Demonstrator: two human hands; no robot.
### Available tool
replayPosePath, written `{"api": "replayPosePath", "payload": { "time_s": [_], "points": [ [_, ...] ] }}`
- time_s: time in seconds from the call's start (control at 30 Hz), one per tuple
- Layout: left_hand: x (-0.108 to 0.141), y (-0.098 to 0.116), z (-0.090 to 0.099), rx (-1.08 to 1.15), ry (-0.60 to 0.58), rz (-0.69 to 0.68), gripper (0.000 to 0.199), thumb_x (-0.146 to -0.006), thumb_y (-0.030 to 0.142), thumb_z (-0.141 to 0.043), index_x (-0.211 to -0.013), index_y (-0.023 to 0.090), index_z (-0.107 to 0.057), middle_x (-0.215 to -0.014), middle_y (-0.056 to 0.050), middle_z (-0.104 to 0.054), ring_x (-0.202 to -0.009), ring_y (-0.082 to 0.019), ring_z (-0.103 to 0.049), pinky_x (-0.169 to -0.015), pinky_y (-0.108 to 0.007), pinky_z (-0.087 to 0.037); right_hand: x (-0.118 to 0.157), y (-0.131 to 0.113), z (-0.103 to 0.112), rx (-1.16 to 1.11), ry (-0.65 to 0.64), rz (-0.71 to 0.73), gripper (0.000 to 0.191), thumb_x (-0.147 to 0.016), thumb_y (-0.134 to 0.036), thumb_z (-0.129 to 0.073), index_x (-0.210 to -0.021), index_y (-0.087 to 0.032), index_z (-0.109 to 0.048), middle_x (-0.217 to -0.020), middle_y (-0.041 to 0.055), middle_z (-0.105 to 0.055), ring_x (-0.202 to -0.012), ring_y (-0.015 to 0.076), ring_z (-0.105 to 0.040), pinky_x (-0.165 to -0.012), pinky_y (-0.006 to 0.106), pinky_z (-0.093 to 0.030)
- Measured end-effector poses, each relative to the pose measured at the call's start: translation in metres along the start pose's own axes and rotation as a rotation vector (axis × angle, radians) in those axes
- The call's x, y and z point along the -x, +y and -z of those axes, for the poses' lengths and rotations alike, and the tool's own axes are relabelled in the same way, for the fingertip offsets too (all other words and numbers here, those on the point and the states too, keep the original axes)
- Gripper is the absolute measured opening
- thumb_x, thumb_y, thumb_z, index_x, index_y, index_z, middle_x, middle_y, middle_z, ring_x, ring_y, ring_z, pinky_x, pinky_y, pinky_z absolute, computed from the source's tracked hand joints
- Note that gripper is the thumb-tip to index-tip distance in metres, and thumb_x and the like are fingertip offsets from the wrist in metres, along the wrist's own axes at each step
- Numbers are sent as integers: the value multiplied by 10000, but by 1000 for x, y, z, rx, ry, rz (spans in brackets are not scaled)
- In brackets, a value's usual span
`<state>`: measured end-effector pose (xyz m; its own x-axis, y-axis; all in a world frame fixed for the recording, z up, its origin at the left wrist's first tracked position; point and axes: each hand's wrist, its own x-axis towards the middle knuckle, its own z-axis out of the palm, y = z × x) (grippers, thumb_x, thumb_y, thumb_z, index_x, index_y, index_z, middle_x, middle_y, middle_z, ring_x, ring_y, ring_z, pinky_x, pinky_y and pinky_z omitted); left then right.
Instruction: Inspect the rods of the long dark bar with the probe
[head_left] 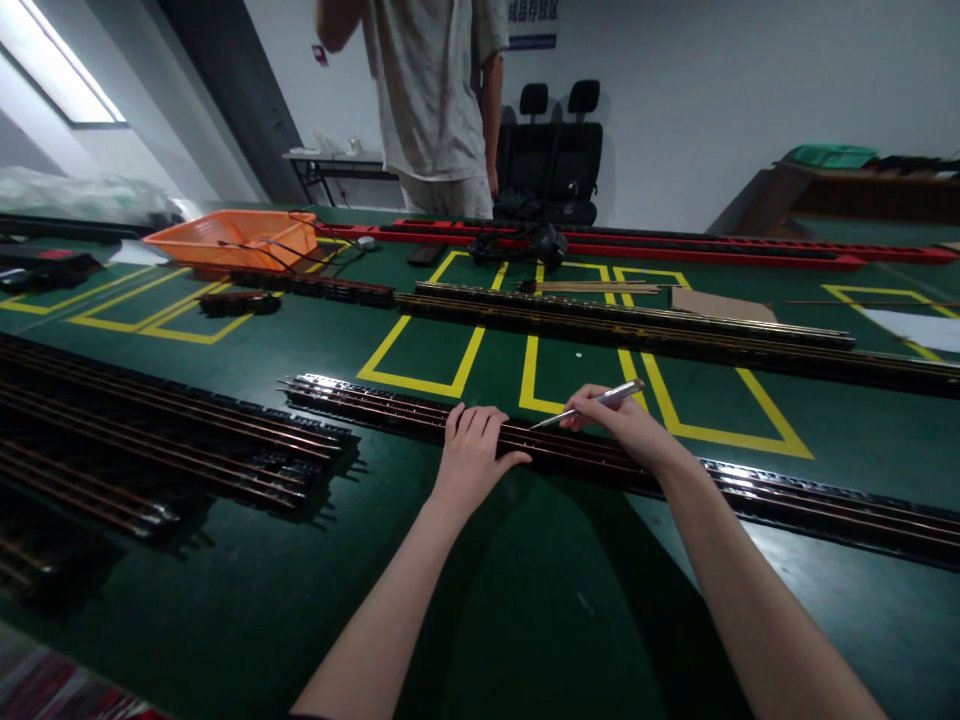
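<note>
A long black rail assembly (pixel 375 405) with copper-coloured rods along it lies across the green table in front of me. My left hand (pixel 472 440) rests on its top, fingers laid over the rods and thumb stretched out to the right along the near side. Just right of it, my right hand (pixel 600 415) is closed in a pinch around a silver pen-shaped tool (pixel 621 392) with a thin shaft, perhaps a small screwdriver. The tool slants down to the left, its tip at the rail beside my left hand. Whether the tip touches is too small to tell.
Several similar rail assemblies (pixel 225 440) lie at left, and longer ones (pixel 637 320) lie beyond. Farther back are an orange bin (pixel 232 240), red rails (pixel 712 250) and a cardboard piece (pixel 720 303). Yellow tape (pixel 412 383) marks the table. Another person (pixel 435 100) stands across it.
</note>
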<state>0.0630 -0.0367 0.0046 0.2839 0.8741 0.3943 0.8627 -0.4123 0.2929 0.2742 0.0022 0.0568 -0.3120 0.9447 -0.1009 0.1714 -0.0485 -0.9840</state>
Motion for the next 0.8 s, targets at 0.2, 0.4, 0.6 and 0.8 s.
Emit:
{"api": "replayPosePath", "payload": {
  "time_s": [0.2, 0.4, 0.6, 0.8],
  "points": [
    [-4, 5, 1, -6, -53, -19, 542, -747, 531, -621, -1089, 117, -547, -1130, -115, -607, -1105, -264, -529, -1066, -496, -274, 8, -3, 2, 114, 10, 2, 193, -795, -394, -570, -731, -215, -599, -748, 16, -657, -762, 168, -603, -819, 365, -427],
    [-12, 20, 1, -25, -78, 60, 491, -720, 532, -649, -977, 123, -564, -1038, -104, -620, -1037, -268, -554, -1008, -486, -355, 13, -1, 2, 142, 50, 11, 210, -794, -408, -568, -713, -215, -580, -738, 21, -653, -779, 181, -601, -835, 372, -413],
    [-8, 22, -4, 11, -14, 86, 471, -724, 505, -660, -998, 137, -552, -1045, -99, -619, -1040, -268, -551, -995, -493, -365, 15, 7, 3, 47, 82, 45, 225, -783, -417, -579, -697, -210, -583, -706, 8, -637, -730, 166, -594, -798, 362, -426],
    [-5, 19, -8, 22, 28, 53, 470, -744, 504, -644, -1027, 140, -552, -1055, -98, -625, -1036, -263, -551, -987, -478, -372, 13, 13, 3, -29, 110, 56, 222, -786, -387, -585, -683, -191, -588, -677, 7, -624, -699, 151, -592, -756, 344, -447]
  ]
}}
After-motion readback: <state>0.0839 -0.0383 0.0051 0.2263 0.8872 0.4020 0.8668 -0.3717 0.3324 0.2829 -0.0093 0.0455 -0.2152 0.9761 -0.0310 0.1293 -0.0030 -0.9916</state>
